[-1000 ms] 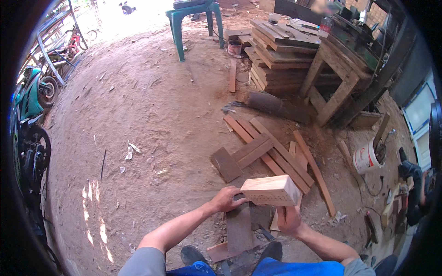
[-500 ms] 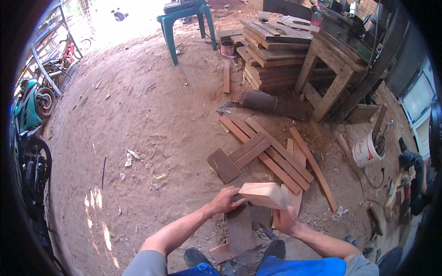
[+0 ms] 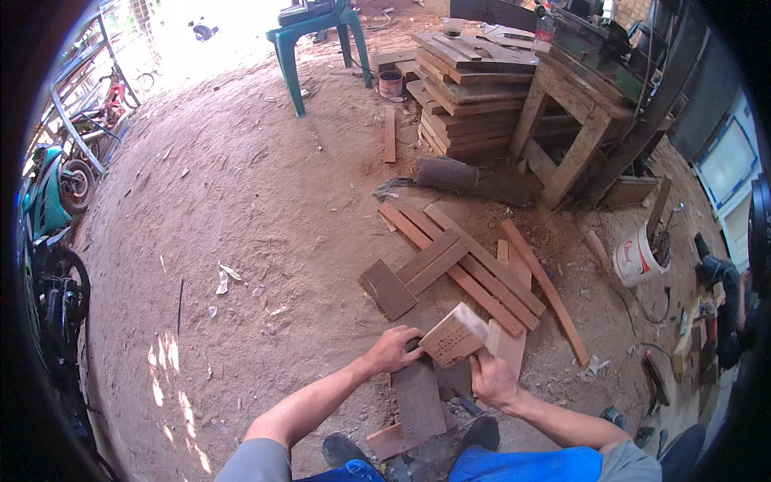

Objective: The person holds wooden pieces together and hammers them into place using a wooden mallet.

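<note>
Brown earth ground [image 3: 233, 169] is spreading wide, rough and dusty, with pale scraps of wood scattering over it. At the back, a smooth green plastic stool [image 3: 309, 30] is standing, and to its right a thick stack [image 3: 470, 100] of flat boards is showing its layered edges. A dark, rough cylinder [image 3: 450, 174] is lying in front of this stack. Nearer, long reddish slats [image 3: 482, 281] are resting in crossing directions, and a round white bucket [image 3: 632, 261] is leaning on the right side.

The right hand [image 3: 495, 379] is closing its fingers at the lower right end of the block [image 3: 452, 336] and is gripping it; I cannot tell the exact shape of the part inside the hand. The block, of pale wood with rows of small dark marks, is sitting tilted in the air between both hands, its upper right edge looking blurred. The left hand [image 3: 391, 349] is bending its fingers just beside the block, above a flat dark board [image 3: 418, 398]; I cannot tell if they are gripping something.
</note>
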A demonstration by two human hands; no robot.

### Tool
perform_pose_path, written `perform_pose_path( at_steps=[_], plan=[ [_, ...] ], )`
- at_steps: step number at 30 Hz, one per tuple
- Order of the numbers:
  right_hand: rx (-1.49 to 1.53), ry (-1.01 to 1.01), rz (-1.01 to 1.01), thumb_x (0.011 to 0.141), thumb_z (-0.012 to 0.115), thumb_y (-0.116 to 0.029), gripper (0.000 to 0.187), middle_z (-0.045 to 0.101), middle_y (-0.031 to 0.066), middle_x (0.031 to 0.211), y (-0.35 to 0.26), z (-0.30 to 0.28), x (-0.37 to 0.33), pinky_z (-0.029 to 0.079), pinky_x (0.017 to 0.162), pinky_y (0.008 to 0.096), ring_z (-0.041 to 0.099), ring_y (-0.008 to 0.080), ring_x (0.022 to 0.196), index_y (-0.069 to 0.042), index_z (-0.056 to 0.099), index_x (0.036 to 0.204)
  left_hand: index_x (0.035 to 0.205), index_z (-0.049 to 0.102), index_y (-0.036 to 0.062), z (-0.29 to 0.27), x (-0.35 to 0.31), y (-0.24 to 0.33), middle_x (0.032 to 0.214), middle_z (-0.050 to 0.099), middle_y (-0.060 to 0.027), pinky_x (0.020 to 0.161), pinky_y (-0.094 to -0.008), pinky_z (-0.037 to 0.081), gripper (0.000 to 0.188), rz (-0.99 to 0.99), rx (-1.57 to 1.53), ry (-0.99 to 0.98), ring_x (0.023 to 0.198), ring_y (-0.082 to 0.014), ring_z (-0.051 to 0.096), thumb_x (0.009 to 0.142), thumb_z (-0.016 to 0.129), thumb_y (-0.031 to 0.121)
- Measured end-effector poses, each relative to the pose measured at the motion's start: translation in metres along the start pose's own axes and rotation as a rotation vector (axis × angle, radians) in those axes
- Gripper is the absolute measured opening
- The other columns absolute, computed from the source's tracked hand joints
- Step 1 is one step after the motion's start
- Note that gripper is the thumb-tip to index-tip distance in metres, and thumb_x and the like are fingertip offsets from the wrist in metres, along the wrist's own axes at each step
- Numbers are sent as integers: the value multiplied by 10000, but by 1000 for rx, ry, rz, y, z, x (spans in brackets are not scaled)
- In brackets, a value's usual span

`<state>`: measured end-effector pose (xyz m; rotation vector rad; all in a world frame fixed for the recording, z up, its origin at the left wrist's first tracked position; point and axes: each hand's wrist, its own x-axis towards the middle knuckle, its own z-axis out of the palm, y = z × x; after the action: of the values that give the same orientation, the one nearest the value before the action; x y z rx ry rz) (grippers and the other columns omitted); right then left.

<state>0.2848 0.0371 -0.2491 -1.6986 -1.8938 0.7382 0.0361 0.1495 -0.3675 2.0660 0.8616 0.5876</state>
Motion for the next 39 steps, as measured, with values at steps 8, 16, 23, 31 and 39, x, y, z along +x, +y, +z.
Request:
perform_pose_path(
  at_steps=[8,16,23,31,39],
  plan=[
    [52,205,-358,987,546,-95,219,643,309,814,4,-2,-4,507,634,575,648,512,739,14,531,1176,1137,690,63,-3,2,5,975,701,-186,846,-456,543,332,-32,-17,38,959,-377,667,892,753,279],
    [52,25,-121,951,574,-85,325,666,284,843,-8,-9,-6,532,613,574,662,503,719,-10,538,1265,1149,689,60,-3,-1,3,970,705,-183,854,-455,551,337,37,-25,45,957,-384,672,903,744,284],
    [-90,-122,-67,964,564,-121,326,670,270,867,-18,-11,0,538,620,564,670,479,715,-26,529,1274,1142,688,52,-1,2,-1,970,697,-190,845,-463,545,339,38,-15,60,946,-392,668,899,736,284],
    [71,197,-416,929,611,-78,193,652,286,808,-22,-23,10,536,613,536,661,494,711,18,604,1096,1116,688,47,8,1,-6,950,690,-192,848,-458,541,326,109,-15,186,945,-392,662,894,732,281],
    [-87,-103,-11,939,582,-65,206,671,260,813,-22,-16,8,531,597,522,652,494,688,17,628,1122,1122,695,46,-1,-1,-2,978,696,-210,854,-466,541,347,-42,12,-5,951,-400,665,896,738,306]
  ],
)
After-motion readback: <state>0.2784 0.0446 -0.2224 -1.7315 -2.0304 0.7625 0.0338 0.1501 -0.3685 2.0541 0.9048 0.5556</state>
